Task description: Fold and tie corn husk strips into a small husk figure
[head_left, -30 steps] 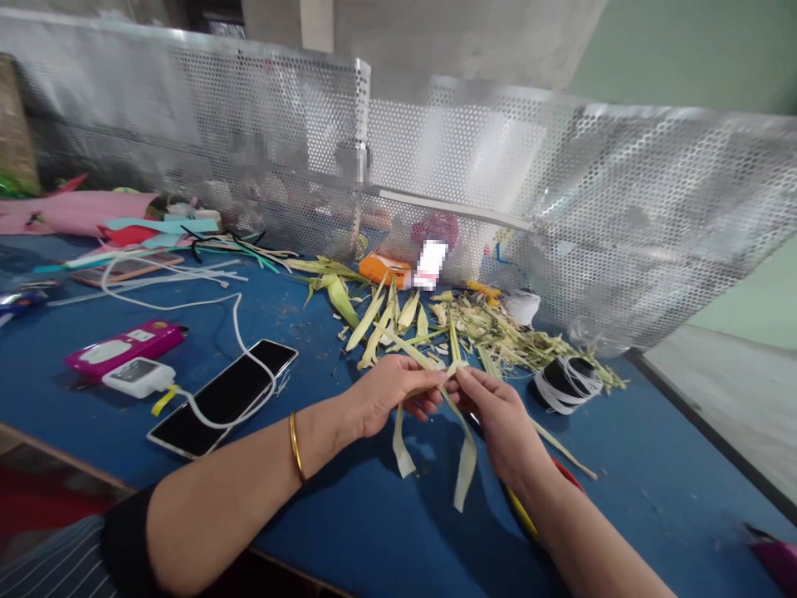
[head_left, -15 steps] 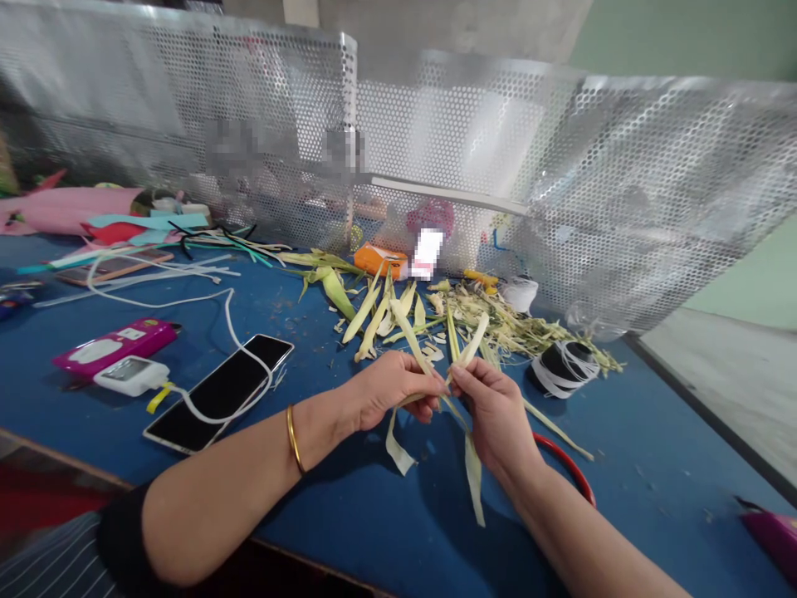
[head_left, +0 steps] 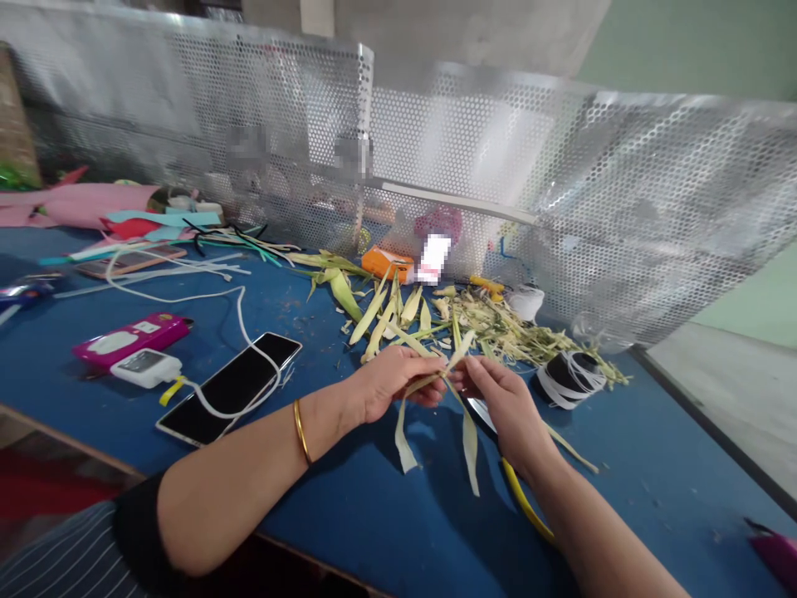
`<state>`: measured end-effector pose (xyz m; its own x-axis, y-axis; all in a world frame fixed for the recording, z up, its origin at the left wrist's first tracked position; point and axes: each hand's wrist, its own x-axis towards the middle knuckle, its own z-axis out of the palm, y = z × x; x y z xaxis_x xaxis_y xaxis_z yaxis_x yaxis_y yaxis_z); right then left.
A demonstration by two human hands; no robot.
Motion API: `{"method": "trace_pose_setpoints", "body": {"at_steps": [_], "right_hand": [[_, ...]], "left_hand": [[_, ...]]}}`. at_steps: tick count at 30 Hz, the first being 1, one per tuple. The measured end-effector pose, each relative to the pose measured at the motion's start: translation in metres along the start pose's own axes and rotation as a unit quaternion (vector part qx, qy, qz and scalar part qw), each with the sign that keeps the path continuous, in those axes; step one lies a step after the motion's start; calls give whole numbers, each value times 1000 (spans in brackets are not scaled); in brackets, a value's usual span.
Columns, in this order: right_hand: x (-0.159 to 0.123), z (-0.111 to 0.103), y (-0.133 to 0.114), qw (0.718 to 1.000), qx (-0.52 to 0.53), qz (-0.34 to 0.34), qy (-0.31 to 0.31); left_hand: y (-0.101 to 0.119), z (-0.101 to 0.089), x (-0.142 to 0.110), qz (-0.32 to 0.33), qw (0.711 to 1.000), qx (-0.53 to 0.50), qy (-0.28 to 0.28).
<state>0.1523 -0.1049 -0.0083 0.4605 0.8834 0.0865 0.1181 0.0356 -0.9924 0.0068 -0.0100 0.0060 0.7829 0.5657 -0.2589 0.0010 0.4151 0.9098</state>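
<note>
Head view: hands (head_left: 506,400) pinch pale strips (head_left: 470,448) (spool (head_left: 568,380) nearby), inside table edge (head_left: 716,438).

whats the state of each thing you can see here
left hand: pinching the leaf strips
right hand: fingertips at the strips, grip unclear
leaf strips: crossed, two ends hanging
dark phone: lying flat, screen black
white cable: loosely looped, crossing the phone
black spool: wound with white cord
gold bangle: worn on left wrist
yellow handle: partly hidden
</note>
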Motion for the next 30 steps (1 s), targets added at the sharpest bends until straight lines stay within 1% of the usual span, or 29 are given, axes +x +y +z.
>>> {"method": "trace_pose_setpoints", "body": {"at_steps": [3, 5, 6, 8, 10, 11, 12, 13, 14, 15, 16, 17, 18, 19, 20, 22, 23, 25, 26, 28, 30], "right_hand": [[0, -2, -3, 997, -53, 7, -53], [-1, 0, -3, 992, -88, 5, -86], [-2, 0, -2, 990, -101, 3, -97], [-4, 1, 0, 985, -125, -3, -123], [-7, 0, 1, 975, -162, -21, -153], [-8, -1, 1, 968, -192, -42, -154], [-9, -2, 0, 961, -228, -73, -137], [-10, -4, -1, 952, -264, -114, -103], [-10, -5, -2, 941, -294, -159, -59], [-10, -6, -3, 928, -315, -197, -16], [-10, -7, -4, 919, -325, -224, 13], [-9, -7, -5, 916, -324, -234, 20], [-8, -7, -5, 921, -314, -230, 10], [-7, -6, -4, 931, -296, -212, -12], [-6, -4, -4, 946, -268, -180, -41], [-5, -1, -2, 975, -179, -92, -95], [-6, 1, -2, 985, -124, -46, -108], [-7, 3, -2, 994, -20, 19, -105], [-7, 3, -3, 995, 22, 34, -96], [-9, 3, -6, 993, 77, 40, -84], [-11, 3, -8, 993, 81, 30, -82]], "left_hand": [[3, -3, 2, 7, 1000, -24, 16], [3, -4, 4, 21, 999, -15, 37], [2, -5, 5, 29, 998, 0, 52], [2, -6, 7, 53, 993, 37, 103], [2, -6, 9, 83, 981, 71, 161], [2, -6, 9, 96, 976, 87, 176], [2, -6, 9, 105, 973, 103, 176], [2, -5, 8, 110, 974, 119, 160], [1, -3, 6, 105, 977, 139, 127], [0, -1, 4, 97, 979, 159, 83], [-2, 1, 1, 90, 979, 180, 38], [-4, 4, -2, 84, 976, 202, 4], [-6, 6, -4, 80, 969, 231, -25], [-8, 8, -7, 85, 960, 264, -47], [-10, 9, -8, 91, 949, 296, -65], [-12, 10, -10, 102, 926, 354, -88], [-13, 9, -10, 98, 917, 374, -96], [-13, 8, -9, 73, 911, 393, -105], [-13, 7, -8, 56, 912, 392, -108], [-14, 7, -7, 29, 914, 389, -111], [-14, 7, -6, 21, 911, 398, -108]]}}
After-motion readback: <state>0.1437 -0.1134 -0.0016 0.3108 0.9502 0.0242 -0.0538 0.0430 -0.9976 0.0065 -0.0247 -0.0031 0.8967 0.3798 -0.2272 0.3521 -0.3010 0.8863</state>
